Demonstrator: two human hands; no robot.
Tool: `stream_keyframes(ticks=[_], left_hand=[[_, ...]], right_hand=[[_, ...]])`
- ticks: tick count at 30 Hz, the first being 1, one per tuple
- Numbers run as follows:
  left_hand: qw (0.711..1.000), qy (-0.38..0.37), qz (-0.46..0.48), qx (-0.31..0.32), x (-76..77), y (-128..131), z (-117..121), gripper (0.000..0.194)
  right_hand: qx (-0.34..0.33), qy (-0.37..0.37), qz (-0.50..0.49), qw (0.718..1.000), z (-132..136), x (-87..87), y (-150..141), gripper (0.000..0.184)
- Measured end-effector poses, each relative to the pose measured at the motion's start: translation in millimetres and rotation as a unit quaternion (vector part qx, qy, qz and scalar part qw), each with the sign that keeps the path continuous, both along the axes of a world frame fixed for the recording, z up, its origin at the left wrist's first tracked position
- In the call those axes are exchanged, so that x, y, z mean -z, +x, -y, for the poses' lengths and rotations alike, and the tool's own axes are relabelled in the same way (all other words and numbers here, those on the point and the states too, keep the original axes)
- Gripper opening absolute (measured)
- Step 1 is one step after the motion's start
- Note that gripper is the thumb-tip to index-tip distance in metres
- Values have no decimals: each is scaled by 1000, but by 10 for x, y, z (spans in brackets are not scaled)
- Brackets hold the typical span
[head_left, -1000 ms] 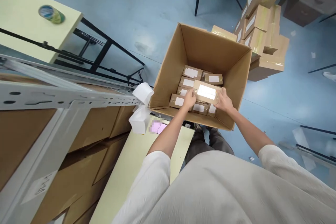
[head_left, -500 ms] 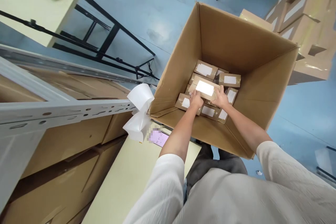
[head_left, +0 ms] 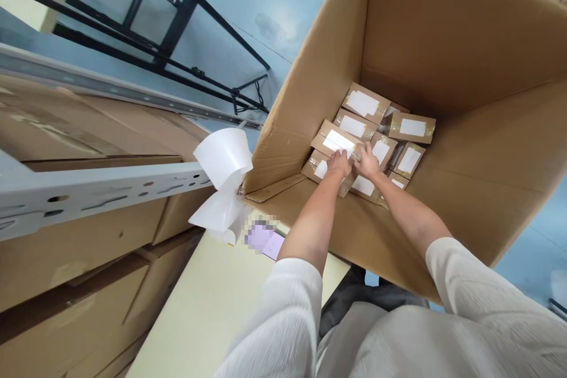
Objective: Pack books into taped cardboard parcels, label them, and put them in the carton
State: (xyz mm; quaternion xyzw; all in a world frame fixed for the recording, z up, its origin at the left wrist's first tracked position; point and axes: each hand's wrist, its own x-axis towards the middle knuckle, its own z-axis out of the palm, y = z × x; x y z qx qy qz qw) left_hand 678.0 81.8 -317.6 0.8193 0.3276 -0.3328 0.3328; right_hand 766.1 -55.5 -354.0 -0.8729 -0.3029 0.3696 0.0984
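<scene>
Deep inside a large open carton (head_left: 443, 29), both hands are on one small cardboard box (head_left: 325, 129) with a white label. My left hand (head_left: 339, 164) grips its near long side, fingers bent over the edge. At its right end my right hand (head_left: 367, 162) has its fingers curled on the corner; the thumbs are partly hidden. The box lies slanted near the carton's left wall. Around it are several similar labelled boxes, among them one behind (head_left: 364, 103), one at the right (head_left: 411, 127) and one partly under my left forearm (head_left: 315, 166).
Left of the carton stand a grey metal rack (head_left: 110, 195) holding large cartons (head_left: 88, 266), and a pale yellow tabletop (head_left: 195, 307). White curled sheeting (head_left: 225, 159) hangs by the carton's corner. A phone with a purple screen (head_left: 273, 244) lies on the tabletop.
Both hands have moved the small box leftward and down among the others, toward the carton's left wall. The view has come closer to the carton, which now looks larger.
</scene>
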Motion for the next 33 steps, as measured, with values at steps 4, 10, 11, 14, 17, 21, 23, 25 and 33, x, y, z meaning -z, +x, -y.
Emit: stream_keyframes(ticks=[4,10,11,14,17,21,23,25,33], left_hand=[[999,-6,-27,34,-32,-34,43,63],[996,0,-60,64,-246,35,111,50],[996,2,-58,67,-294,40,115,51],[997,1,-45,66,-433,30,117,56],[998,5,-20,62,-579,12,120,57],[998,25,14,59,-872,9,151,56],[997,28,21,65,-1063,6,175,58],[996,28,28,74,-1263,-12,203,60],[993,10,112,47,-1977,-325,365,58]], right_hand=[[-12,-17,-52,998,10,72,32,96],[-38,-6,-80,996,82,72,131,97],[-34,0,-75,997,106,47,131,95],[6,17,-52,998,212,-62,121,89],[49,32,-41,997,365,-200,133,82],[67,50,-41,996,590,-421,212,72],[78,45,-36,995,693,-546,261,68],[91,52,-29,994,790,-678,296,64],[98,123,4,988,1176,-1449,74,51]])
